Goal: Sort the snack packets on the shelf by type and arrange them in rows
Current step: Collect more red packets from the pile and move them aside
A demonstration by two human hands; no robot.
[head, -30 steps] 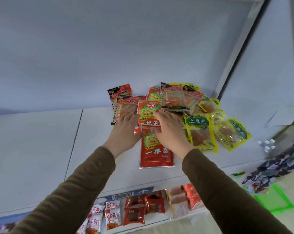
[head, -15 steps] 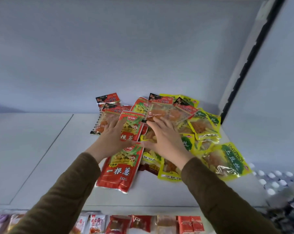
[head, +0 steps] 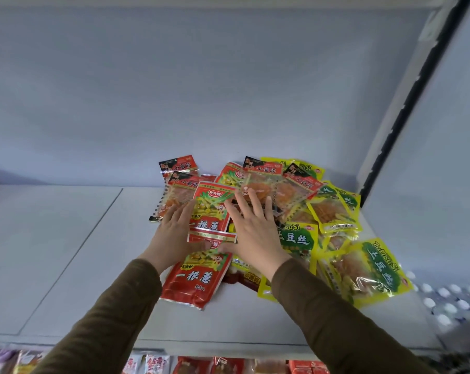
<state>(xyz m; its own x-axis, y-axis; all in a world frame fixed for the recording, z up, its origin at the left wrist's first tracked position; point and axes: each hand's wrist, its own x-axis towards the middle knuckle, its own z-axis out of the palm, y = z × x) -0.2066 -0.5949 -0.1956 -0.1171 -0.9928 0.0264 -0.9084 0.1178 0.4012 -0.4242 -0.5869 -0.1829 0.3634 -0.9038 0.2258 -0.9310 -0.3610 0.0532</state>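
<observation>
Glossy foil makes these snack packets point(head: 255, 211) slippery, so the flat fingers point(head: 244, 206) can push several types together and mix the heap more, or slide the near red packet point(head: 198, 276) over the shelf point(head: 66, 252) edge. Both hands hold nothing: the left hand point(head: 171, 236) and right hand point(head: 252, 236) lie palm down, fingers straight and a little spread (thumbs nearly meeting), on either side of the upper red packet point(head: 211, 209). The brown sleeves reach forward from below.
</observation>
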